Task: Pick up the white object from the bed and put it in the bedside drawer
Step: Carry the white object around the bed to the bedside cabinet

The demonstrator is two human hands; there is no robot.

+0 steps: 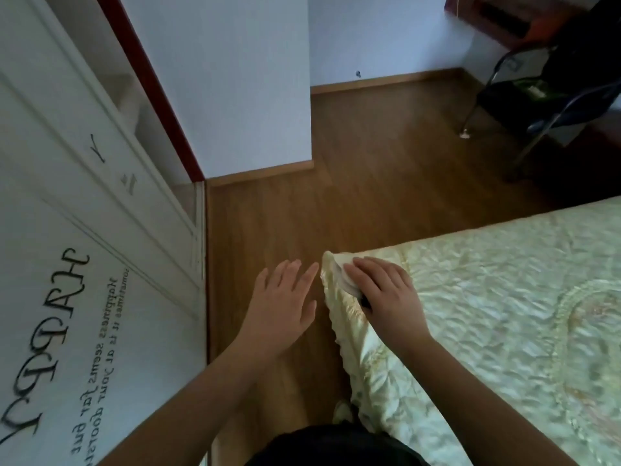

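Note:
A small white object lies at the near corner of the bed, which has a pale yellow-green quilted cover. My right hand rests palm down on top of it, fingers curled over it, hiding most of it; a dark part shows under the palm. My left hand hovers over the wooden floor just left of the bed corner, fingers spread and holding nothing. No bedside drawer is in view.
A white wardrobe with black lettering stands along the left. Wooden floor runs between it and the bed. A white wall corner juts out ahead. A dark chair with metal legs stands at the far right.

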